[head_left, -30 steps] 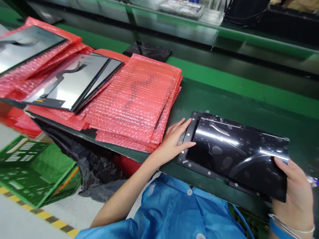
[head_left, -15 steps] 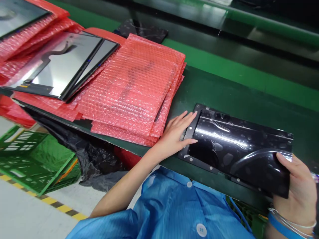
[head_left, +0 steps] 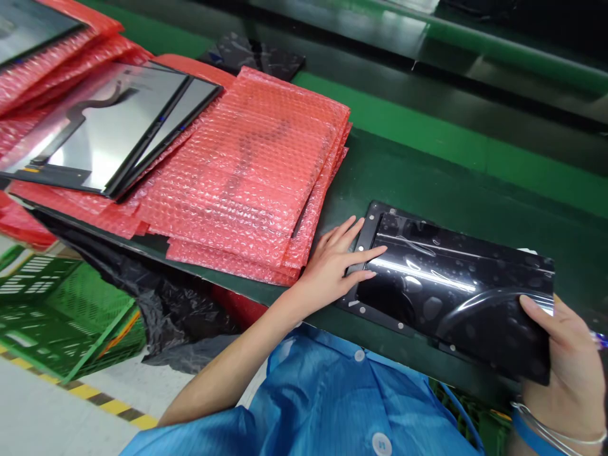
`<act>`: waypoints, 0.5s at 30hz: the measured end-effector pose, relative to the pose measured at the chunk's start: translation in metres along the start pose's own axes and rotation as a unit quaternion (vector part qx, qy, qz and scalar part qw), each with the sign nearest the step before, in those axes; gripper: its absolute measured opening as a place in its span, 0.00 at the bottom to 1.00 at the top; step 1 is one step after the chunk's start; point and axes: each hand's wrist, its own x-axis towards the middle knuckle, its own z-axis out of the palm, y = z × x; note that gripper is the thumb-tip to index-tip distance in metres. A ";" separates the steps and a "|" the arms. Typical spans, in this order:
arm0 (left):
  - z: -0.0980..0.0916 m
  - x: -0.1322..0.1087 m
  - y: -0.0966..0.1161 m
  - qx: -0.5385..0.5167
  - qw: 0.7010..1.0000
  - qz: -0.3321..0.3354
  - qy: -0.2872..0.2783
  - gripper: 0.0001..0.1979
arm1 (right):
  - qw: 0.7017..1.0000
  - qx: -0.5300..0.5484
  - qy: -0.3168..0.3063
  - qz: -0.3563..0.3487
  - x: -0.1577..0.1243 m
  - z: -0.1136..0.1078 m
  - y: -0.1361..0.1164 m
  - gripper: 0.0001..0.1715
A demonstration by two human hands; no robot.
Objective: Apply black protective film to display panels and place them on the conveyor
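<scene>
Steadying a black frame (head_left: 375,318) on the worktop (head_left: 427,180), the left hand (head_left: 332,266) lies over its left end with the fingers spread apart, the tips of thumb and index finger reaching the edge of a glossy black panel (head_left: 456,285). That panel lies along the top of the frame, in front of the person and to the right of the bubble-wrap stack (head_left: 251,171). The right hand (head_left: 572,345) has its far end clamped, thumb on the upper face and the other fingers behind or beneath.

The handling of this piece looks part done: the panel covers most of the frame, while the frame's left border, dotted with pale round spots, is bare, and the right end is not yet let go. Whether any lining up or fixing is left cannot be told from here. To the left, two silver-backed panels (head_left: 114,133) lie overlapping, outside any wrap on top; a dark shape shows through the uppermost red sleeve of the stack.

Hidden are the panel's underside, most of the right fingers, and whether the right end touches the frame or is held off it. Glare and bubble-like patches under what seems a clear film muddle the panel's face. A dark slab (head_left: 256,57) at the back is hard to identify.
</scene>
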 end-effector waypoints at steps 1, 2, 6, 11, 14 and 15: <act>0.000 0.000 0.000 0.001 1.000 0.002 0.003 0.21 | 1.000 -0.002 0.000 -0.002 0.001 -0.002 0.000 0.33; 0.000 0.000 0.000 0.001 1.000 0.003 0.007 0.22 | 1.000 -0.008 0.001 -0.004 0.002 -0.004 0.001 0.33; 0.000 -0.001 0.001 -0.005 1.000 0.000 0.013 0.22 | 1.000 -0.008 -0.009 0.006 0.006 -0.009 0.002 0.32; 0.002 0.000 0.004 -0.015 0.999 -0.003 0.031 0.21 | 1.000 0.001 0.005 0.030 0.007 -0.002 0.001 0.33; 0.004 0.000 0.005 -0.012 0.999 -0.001 0.045 0.20 | 0.998 -0.041 0.002 0.051 0.008 -0.007 -0.005 0.32; 0.004 0.001 0.006 -0.008 0.999 0.000 0.051 0.19 | 0.995 -0.084 0.009 0.058 0.011 -0.011 -0.008 0.33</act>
